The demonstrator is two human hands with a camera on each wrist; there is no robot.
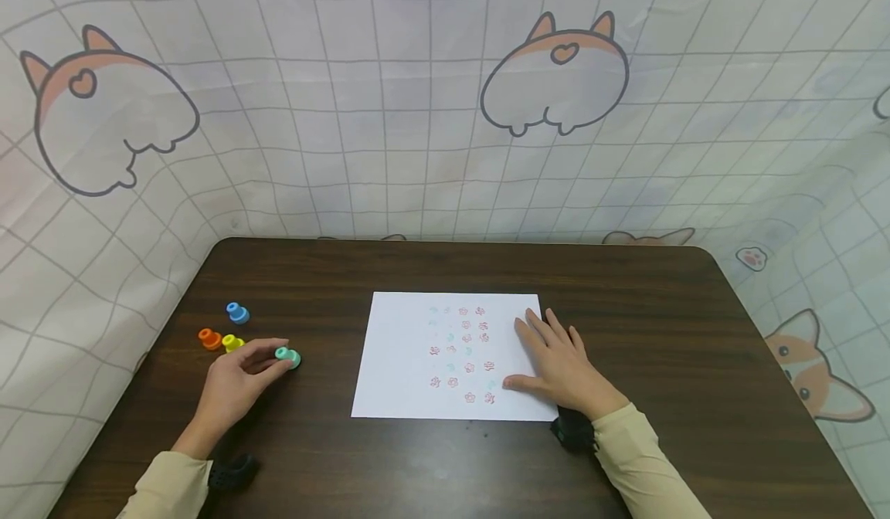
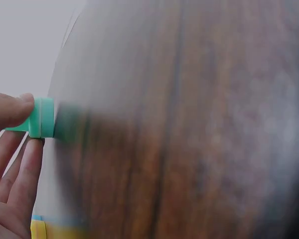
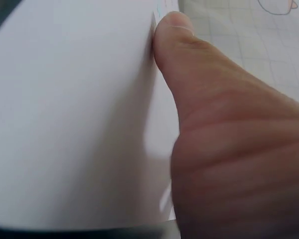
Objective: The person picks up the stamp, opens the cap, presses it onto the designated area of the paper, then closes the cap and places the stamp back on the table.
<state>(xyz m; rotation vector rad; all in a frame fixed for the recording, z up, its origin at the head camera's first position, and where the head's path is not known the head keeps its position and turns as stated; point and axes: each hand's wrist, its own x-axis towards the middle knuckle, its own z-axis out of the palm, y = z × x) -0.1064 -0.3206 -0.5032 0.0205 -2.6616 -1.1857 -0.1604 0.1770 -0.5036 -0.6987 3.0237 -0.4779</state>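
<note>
With left hand (image 1: 238, 380), pinches a mint-green, knob-shaped, seemingly plastic stamp (image 1: 288, 357), well left of the white paper sheet (image 1: 396, 357) dotted with small prints; with right hand (image 1: 562, 368) spread, touches that sheet's right side. Probably light, stiff, smooth: best gripped by the narrow stem.

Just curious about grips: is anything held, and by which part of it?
The left hand holds the green stamp by its sides, near the wide end. The right hand holds nothing.
</note>
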